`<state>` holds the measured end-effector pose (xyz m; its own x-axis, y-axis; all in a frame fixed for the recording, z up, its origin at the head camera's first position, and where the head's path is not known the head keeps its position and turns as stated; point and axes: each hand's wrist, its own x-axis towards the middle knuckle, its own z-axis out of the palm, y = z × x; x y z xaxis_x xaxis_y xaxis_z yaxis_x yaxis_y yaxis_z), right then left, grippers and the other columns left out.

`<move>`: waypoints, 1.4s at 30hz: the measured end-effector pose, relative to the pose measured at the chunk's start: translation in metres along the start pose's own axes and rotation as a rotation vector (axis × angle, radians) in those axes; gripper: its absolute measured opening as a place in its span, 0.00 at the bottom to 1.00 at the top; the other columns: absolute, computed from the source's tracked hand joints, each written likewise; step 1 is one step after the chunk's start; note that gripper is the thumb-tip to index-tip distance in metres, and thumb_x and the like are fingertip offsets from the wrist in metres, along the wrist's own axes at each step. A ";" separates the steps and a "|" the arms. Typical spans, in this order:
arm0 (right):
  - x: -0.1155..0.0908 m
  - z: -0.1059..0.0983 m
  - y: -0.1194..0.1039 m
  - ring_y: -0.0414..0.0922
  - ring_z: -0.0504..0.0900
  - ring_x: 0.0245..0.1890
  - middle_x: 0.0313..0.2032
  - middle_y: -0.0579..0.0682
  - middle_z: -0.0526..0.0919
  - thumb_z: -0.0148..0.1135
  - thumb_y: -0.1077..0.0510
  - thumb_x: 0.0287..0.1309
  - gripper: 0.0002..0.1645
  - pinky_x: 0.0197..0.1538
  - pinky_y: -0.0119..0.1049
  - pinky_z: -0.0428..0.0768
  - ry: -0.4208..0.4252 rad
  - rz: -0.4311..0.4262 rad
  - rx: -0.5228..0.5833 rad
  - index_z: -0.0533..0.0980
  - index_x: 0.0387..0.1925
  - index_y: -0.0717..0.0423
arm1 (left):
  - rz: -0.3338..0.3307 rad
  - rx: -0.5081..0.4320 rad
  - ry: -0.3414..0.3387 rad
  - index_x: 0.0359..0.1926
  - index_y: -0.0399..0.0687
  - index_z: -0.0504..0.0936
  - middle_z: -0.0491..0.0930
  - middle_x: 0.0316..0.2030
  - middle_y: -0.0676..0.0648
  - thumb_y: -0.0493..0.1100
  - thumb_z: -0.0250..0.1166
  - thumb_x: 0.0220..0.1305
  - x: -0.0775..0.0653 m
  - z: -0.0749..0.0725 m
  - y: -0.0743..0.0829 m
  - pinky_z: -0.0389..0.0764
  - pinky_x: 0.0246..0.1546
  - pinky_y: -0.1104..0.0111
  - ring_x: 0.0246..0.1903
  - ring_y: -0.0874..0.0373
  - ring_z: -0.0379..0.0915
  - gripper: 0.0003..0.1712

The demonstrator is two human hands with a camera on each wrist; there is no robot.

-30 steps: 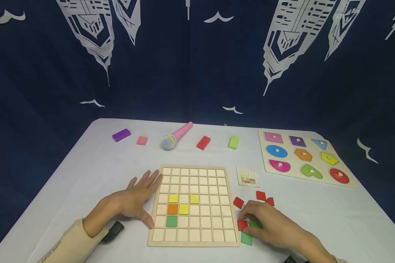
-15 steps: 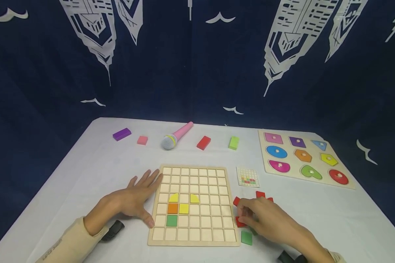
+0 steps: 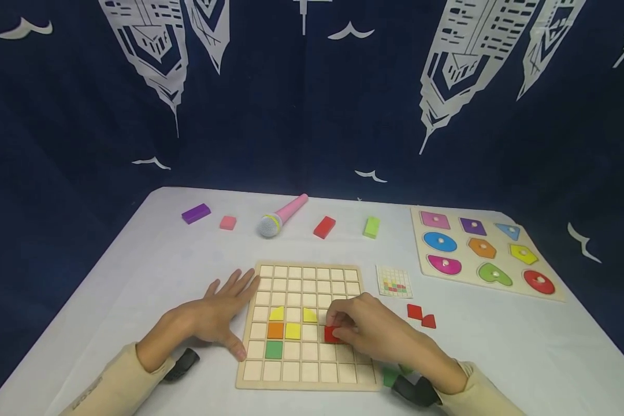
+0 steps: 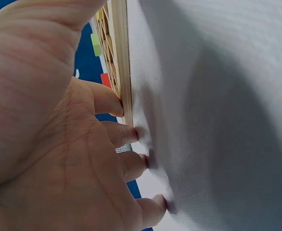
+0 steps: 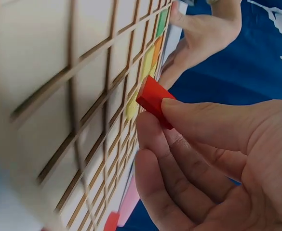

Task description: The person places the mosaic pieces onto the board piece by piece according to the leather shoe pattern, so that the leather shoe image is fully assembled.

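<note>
My right hand (image 3: 377, 329) pinches a red tile (image 3: 331, 334) between thumb and fingers, over the right half of a wooden grid board (image 3: 309, 371). In the right wrist view the red tile (image 5: 154, 98) is tilted close to the grid. Set in the board's left part are an orange tile (image 3: 275, 330), a yellow square tile (image 3: 293, 331), two yellow cut-corner tiles (image 3: 309, 315) and a green tile (image 3: 273, 349). My left hand (image 3: 221, 315) lies spread at the board's left side, its fingertips on the cloth and against the board edge (image 4: 125, 72) in the left wrist view.
Two red tiles (image 3: 414, 311) lie right of the board; green tiles (image 3: 390, 377) are partly hidden under the right wrist. A small pattern card (image 3: 394, 281) sits beyond them. Farther back are a shape puzzle (image 3: 460, 271), a pink toy microphone (image 3: 283, 216) and several coloured blocks (image 3: 325, 227).
My right hand has moved left from the loose tiles at the board's right side to over the grid, carrying a red tile. The left hand has stayed in place.
</note>
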<state>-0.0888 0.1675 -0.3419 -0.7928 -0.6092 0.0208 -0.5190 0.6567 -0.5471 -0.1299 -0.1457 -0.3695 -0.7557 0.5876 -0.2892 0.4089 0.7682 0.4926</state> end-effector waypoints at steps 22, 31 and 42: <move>0.029 0.032 -0.029 0.27 0.76 0.26 0.25 0.33 0.81 0.72 0.62 0.56 0.06 0.34 0.20 0.78 -0.071 -0.054 0.051 0.82 0.30 0.48 | 0.006 0.002 0.014 0.79 0.38 0.41 0.33 0.80 0.36 0.62 0.82 0.31 0.002 0.003 -0.001 0.30 0.73 0.35 0.78 0.35 0.24 0.83; 0.030 0.041 -0.031 0.28 0.73 0.27 0.24 0.32 0.79 0.72 0.61 0.56 0.06 0.33 0.21 0.74 -0.017 -0.044 -0.118 0.83 0.31 0.46 | 0.005 0.007 0.013 0.79 0.37 0.41 0.33 0.79 0.35 0.63 0.82 0.31 0.001 0.002 0.000 0.31 0.73 0.35 0.78 0.35 0.25 0.83; 0.029 0.044 -0.031 0.30 0.74 0.30 0.28 0.32 0.80 0.73 0.58 0.56 0.05 0.35 0.23 0.75 -0.024 -0.040 -0.175 0.86 0.35 0.45 | 0.004 0.006 0.009 0.79 0.38 0.41 0.33 0.79 0.35 0.63 0.82 0.31 0.000 0.001 0.000 0.31 0.73 0.35 0.78 0.35 0.24 0.83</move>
<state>-0.0816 0.1103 -0.3608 -0.7632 -0.6459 0.0183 -0.5996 0.6975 -0.3924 -0.1293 -0.1455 -0.3708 -0.7584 0.5885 -0.2802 0.4149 0.7674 0.4888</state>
